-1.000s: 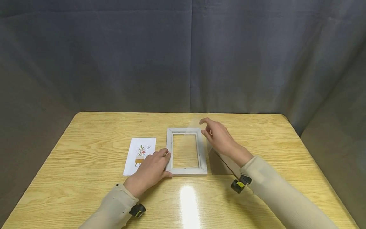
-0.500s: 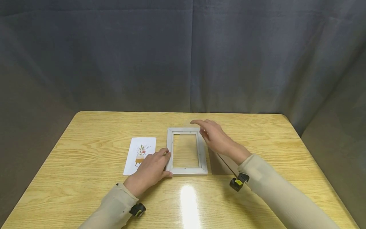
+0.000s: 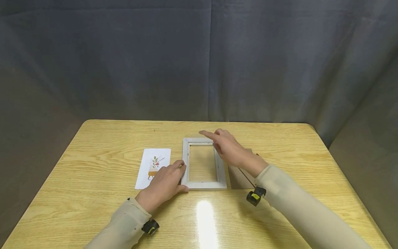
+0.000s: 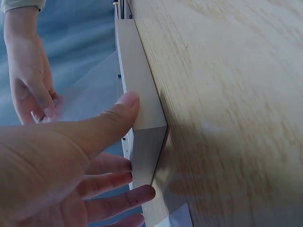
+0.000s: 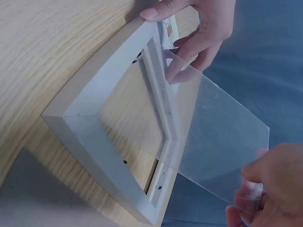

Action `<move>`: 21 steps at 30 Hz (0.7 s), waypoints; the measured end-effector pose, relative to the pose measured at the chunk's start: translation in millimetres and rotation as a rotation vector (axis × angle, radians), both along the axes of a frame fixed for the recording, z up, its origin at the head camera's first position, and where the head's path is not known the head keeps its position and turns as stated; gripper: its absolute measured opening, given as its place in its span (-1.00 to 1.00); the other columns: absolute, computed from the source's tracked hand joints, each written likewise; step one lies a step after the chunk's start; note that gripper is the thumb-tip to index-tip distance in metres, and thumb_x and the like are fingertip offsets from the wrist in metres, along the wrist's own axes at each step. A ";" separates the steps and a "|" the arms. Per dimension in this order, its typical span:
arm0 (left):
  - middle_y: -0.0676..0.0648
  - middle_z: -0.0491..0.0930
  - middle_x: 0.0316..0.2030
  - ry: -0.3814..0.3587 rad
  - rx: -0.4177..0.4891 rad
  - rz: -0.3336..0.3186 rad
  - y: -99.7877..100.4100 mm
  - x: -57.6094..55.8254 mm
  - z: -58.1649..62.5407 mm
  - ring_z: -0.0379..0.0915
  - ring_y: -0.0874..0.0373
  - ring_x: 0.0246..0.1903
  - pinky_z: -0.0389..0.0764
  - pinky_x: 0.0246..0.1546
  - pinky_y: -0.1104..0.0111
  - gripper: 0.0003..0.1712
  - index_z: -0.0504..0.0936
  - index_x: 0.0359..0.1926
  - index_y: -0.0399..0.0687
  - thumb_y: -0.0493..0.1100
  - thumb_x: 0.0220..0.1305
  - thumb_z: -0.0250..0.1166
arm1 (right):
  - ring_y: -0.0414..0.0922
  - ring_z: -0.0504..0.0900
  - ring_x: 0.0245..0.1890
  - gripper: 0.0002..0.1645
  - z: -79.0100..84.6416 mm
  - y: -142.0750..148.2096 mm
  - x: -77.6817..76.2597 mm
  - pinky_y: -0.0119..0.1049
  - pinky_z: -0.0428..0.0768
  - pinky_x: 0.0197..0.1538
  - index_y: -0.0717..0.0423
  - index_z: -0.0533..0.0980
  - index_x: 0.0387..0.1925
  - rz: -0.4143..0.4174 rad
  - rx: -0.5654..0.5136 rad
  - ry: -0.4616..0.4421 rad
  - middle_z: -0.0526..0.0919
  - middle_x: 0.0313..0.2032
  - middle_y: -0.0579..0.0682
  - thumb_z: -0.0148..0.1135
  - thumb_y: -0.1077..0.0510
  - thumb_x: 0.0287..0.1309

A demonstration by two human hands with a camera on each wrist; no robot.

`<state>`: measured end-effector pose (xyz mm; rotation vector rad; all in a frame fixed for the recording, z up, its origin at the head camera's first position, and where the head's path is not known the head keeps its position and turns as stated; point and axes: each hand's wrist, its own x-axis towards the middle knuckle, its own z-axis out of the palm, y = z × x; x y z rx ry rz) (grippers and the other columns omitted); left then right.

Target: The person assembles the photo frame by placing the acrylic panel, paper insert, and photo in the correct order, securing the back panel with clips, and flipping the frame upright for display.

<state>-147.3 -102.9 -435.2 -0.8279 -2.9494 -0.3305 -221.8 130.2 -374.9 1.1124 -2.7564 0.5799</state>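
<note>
A white picture frame [image 3: 205, 185] lies on the table, its recessed side up. My left hand [image 3: 164, 181] holds its near left corner; in the left wrist view the thumb [image 4: 113, 116] presses the near side while the fingers lie along the left side. Over the frame, my right hand [image 3: 228, 148] pinches the far end of a clear, thin pane [image 5: 218, 137] between thumb and fingers. The pane slants, its low end reaching into the frame opening and its far end raised, as the right wrist view shows. In the head view it is barely visible.
Left of the frame lies a white card [image 3: 155, 160] with a printed plant picture, partly covered by the left hand. A brown board [image 3: 237, 180] lies right of the frame, under the right forearm. A grey curtain [image 3: 149, 62] hangs behind the wooden table [image 3: 93, 166].
My right hand has moved left over the frame's far right corner, bringing the clear pane across and more in line with the opening. The left hand and frame have stayed in place.
</note>
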 end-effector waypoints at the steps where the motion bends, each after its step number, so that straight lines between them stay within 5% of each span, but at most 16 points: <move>1: -0.24 0.46 0.14 0.002 -0.002 0.000 0.1 -0.4 -0.2 0.57 -0.05 -0.25 0.60 -0.34 0.18 -0.11 0.53 0.11 -0.34 0.20 -0.17 0.42 | -0.13 0.22 -0.44 -0.27 0.7 -1.3 -0.3 -0.28 0.26 -0.38 -0.05 0.26 0.38 0.003 0.008 0.000 0.33 -0.45 -0.09 -0.08 0.43 0.19; 21: -0.25 0.45 0.13 0.004 0.003 -0.002 -0.2 -0.3 -0.3 0.57 -0.08 -0.25 0.61 -0.32 0.16 -0.10 0.52 0.12 -0.36 0.19 -0.16 0.42 | -0.10 0.32 -0.31 -0.35 1.4 -13.0 -11.1 -0.24 0.36 -0.17 -0.09 0.22 0.40 -0.034 0.096 -0.178 0.47 -0.30 -0.06 -0.11 0.32 0.31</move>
